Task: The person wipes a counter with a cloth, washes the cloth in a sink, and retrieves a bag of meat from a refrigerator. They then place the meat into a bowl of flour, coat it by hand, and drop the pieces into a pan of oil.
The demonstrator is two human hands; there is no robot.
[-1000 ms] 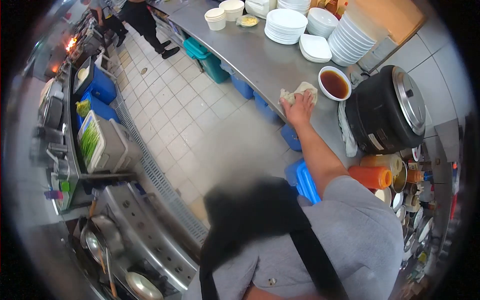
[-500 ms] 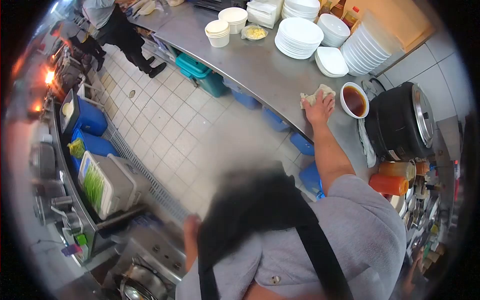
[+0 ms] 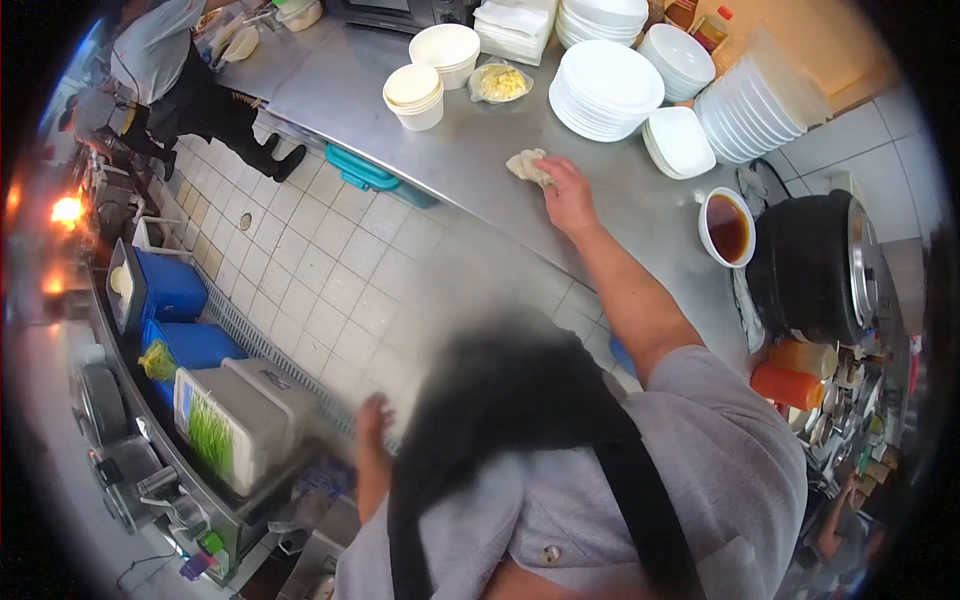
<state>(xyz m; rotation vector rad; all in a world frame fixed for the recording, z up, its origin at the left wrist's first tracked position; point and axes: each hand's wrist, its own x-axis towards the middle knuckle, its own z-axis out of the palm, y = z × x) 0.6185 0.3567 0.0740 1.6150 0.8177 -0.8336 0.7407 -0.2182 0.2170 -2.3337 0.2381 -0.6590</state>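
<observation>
Left hand (image 3: 374,418) loosely open beside the apron (image 3: 510,400); right hand (image 3: 568,190) gripping a cloth (image 3: 527,167) on the counter (image 3: 470,170).
Apron top smears grey over the floor (image 3: 300,265); right palm hidden. Bare steel between cloth and counter edge gives room; plate stack (image 3: 605,88) and paper tubs (image 3: 414,98) bound it beyond. Far end: co-worker (image 3: 195,100), head cut off by frame.

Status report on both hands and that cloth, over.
Right hand holding cloth on steel counter. Left hand away from counter, nothing visible in it. Plates and paper tubs nearby, none touching cloth.
</observation>
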